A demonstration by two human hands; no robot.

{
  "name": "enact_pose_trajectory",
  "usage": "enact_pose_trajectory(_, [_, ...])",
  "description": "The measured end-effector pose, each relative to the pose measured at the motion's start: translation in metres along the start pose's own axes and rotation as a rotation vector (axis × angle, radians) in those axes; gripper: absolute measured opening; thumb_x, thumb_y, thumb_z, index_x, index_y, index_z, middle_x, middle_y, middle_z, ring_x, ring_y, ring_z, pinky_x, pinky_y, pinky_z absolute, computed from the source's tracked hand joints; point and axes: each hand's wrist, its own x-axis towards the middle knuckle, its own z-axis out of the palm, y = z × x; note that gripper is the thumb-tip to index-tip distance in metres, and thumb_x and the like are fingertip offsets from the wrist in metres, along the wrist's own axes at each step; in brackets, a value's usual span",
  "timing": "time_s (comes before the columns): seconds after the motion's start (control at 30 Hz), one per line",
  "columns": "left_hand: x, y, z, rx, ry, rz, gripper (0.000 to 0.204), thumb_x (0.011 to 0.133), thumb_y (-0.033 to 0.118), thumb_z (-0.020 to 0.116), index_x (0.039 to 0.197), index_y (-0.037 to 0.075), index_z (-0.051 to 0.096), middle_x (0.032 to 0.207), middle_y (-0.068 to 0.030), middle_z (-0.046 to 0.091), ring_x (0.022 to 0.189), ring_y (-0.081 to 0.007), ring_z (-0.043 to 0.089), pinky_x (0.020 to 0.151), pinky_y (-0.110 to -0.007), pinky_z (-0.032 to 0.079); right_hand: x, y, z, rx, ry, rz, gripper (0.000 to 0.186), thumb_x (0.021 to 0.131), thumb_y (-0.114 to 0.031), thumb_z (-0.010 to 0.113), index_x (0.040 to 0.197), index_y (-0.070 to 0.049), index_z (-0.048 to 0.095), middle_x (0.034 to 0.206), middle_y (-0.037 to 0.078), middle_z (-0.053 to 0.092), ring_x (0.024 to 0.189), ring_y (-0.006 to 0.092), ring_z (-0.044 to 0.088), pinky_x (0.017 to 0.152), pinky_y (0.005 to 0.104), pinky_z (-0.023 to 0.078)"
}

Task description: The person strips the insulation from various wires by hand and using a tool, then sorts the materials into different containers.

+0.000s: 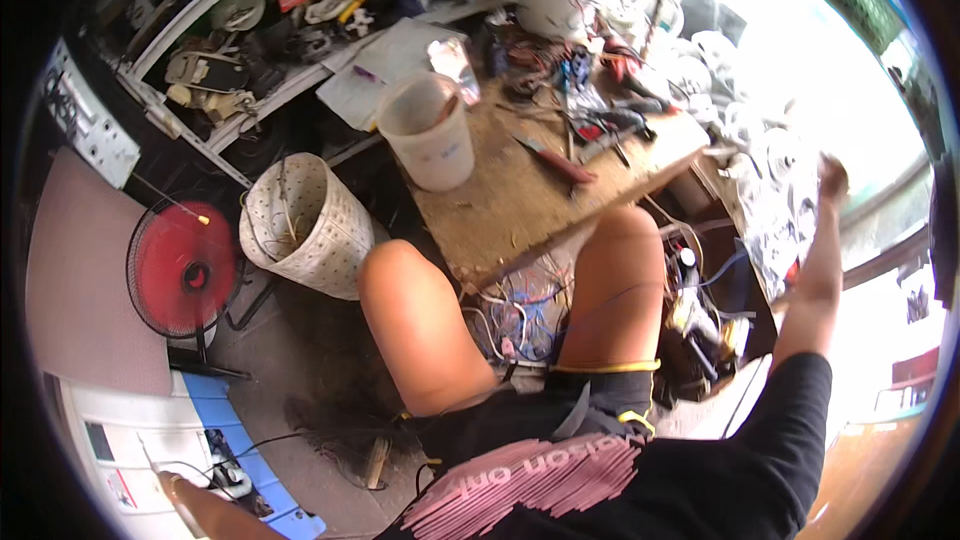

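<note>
Our right hand (832, 178) reaches far out to the patterned sheet (775, 210), fingers' grip unclear, our left hand (170, 485) low by the blue-and-white appliance (215, 410), work barely begun.

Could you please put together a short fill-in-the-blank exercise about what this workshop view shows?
1. The right hand reaches out to the person's ____ side, toward a crumpled patterned sheet.
2. The small fan on the floor has a ____ grille.
3. The perforated wastebasket beside the wooden workbench is tilted, not ____.
4. The white bucket stands on the workbench, and a red-handled tool lies to its ____ in the picture.

Missing words: right; red; upright; right
</note>
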Motion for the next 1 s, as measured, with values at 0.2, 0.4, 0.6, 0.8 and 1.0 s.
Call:
enact_pose_trajectory(0.2, [-0.011,0.056,-0.046,-1.651,-0.842,0.423,0.022,0.094,0.032,0.057,0.095,0.009,0.058,0.066,0.0022,0.038,0.052,-0.0070,0.024,0.047,-0.023,0.026,-0.032,-0.143,0.013,0.972,-0.666,0.802,0.031,0.094,-0.036,0.054,0.101,-0.007,0.062,0.058,-0.007,0.044,0.045,0.0032,0.040,0.038,0.0190,0.030])
enact_pose_trajectory(0.4, [-0.394,0.231,-0.136,-1.661,-1.696,0.667,0.022,0.101,0.019,0.040,0.115,0.003,0.049,0.072,0.0016,0.034,0.054,-0.0046,0.029,0.043,-0.018,0.027,0.026,-0.343,-0.215,1.229,-1.154,-0.313,0.030,0.085,-0.017,0.063,0.112,-0.002,0.060,0.064,-0.006,0.040,0.056,0.0030,0.037,0.048,0.0201,0.030])
enact_pose_trajectory(0.6, [-0.506,0.220,-0.252,-1.521,-1.736,1.154,0.047,0.099,0.019,0.042,0.138,-0.005,0.030,0.078,-0.0003,0.035,0.058,-0.0047,0.036,0.041,-0.018,0.029,0.068,-0.405,-0.300,0.972,-0.489,-0.670,0.021,0.089,-0.005,0.057,0.108,-0.003,0.065,0.103,0.013,0.066,0.086,0.0105,0.059,0.080,0.0254,0.049])
enact_pose_trajectory(0.8, [-0.548,0.230,-0.318,-1.475,-1.696,1.524,0.049,0.101,0.023,0.039,0.139,-0.005,0.027,0.083,-0.0002,0.037,0.062,-0.0042,0.037,0.047,-0.017,0.034,0.099,-0.433,-0.345,0.733,0.163,-0.802,0.016,0.090,-0.007,0.056,0.099,-0.005,0.069,0.092,0.008,0.069,0.088,0.0164,0.065,0.083,0.0305,0.054])
enact_pose_trajectory(1.0, [-0.563,0.252,-0.362,-1.585,-1.533,1.606,0.045,0.100,0.025,0.041,0.136,-0.002,0.035,0.091,0.0001,0.044,0.076,-0.0048,0.047,0.058,-0.018,0.039,0.113,-0.456,-0.355,0.996,0.181,-0.535,0.016,0.092,-0.011,0.056,0.099,-0.007,0.069,0.090,0.005,0.068,0.073,0.0134,0.059,0.074,0.0287,0.054])
